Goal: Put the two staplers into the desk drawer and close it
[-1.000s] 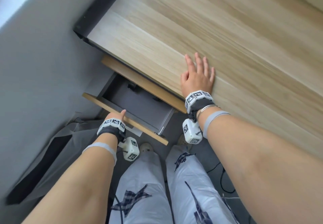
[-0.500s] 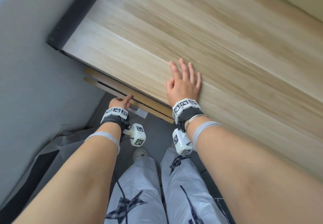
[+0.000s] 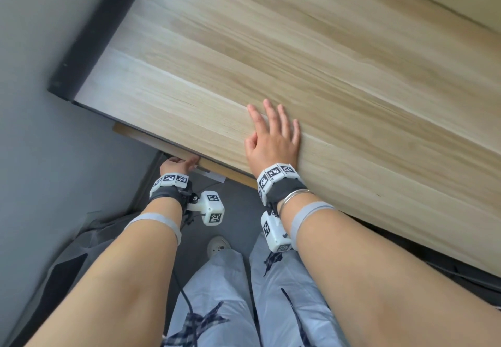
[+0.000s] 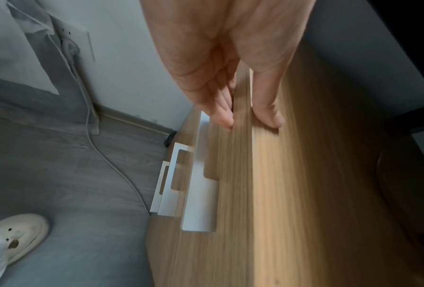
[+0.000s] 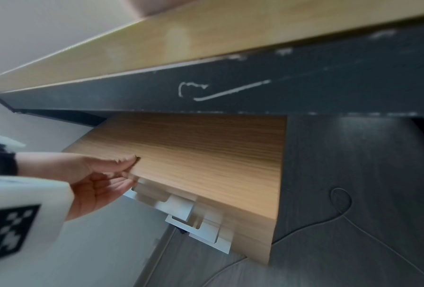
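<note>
Neither stapler is in view. The drawer front (image 3: 151,143) shows only as a thin wooden strip under the desk's front edge, flush with the drawer unit (image 5: 194,151). My left hand (image 3: 177,165) rests against it with straight fingers (image 4: 221,114) on the front face and the thumb (image 4: 267,114) on the unit's top. The right wrist view shows that left hand (image 5: 107,174) beside the white drawer handle (image 5: 179,209). My right hand (image 3: 273,135) lies flat, fingers spread, on the light wooden desk top (image 3: 271,48) near its front edge.
Two more white handles (image 4: 174,178) mark lower drawers. A white cable (image 4: 107,159) runs across the grey floor from a wall socket (image 4: 68,35). A white shoe (image 3: 218,245) stands below. The grey wall (image 3: 40,103) is close on the left.
The drawer stood wide open a second ago; my left hand has pushed it in until its front is flush. My right hand has stayed flat on the desk.
</note>
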A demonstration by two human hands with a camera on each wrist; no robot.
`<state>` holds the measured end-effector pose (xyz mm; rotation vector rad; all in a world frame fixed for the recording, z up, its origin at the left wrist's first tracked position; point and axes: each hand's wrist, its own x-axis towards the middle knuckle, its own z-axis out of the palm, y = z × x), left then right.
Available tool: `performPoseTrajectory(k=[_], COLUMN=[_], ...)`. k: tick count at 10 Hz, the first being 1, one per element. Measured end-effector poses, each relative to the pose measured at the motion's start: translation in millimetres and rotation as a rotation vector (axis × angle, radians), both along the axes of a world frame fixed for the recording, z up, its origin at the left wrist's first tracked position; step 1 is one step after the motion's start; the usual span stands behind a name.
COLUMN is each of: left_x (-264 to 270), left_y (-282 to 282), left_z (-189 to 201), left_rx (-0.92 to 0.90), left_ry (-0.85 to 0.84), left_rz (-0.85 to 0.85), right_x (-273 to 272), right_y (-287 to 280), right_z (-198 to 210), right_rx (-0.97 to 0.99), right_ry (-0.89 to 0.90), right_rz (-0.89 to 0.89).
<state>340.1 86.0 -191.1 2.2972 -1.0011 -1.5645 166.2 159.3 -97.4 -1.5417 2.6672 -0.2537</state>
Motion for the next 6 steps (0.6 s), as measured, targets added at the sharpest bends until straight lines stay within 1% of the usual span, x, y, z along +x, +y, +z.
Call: performPoseTrajectory(k=[2,3,4,5,6], left_x=[1.6,3.9,3.5,3.9,5.9], left_y=[-6.5,-10.5,-13.0,-13.0,-8.9], left_z=[6.7,4.2,16.2,36.1,54.9], left_rx=[0.086,0.109,0.131,0.167,0.155], left_ry=[-0.021,-0.011,0.032,-0.064,-0.163], left_rz=[-0.076,-0.147,-0.196,-0.303,-0.425], right_x=[-0.4,-0.4,-0.7,-0.5,-2.9], right_y=[-0.1,0.0,-0.1,0.9,0.6], right_z=[0.4,0.8,3.0,7.1,13.9], right_rx=[0.02,0.02,0.029,0.065,0.091], right_ry=[-0.013,-0.02,-0.029,-0.078,-0.117], right_rz=[0.002,0.002,0.001,0.014,0.028])
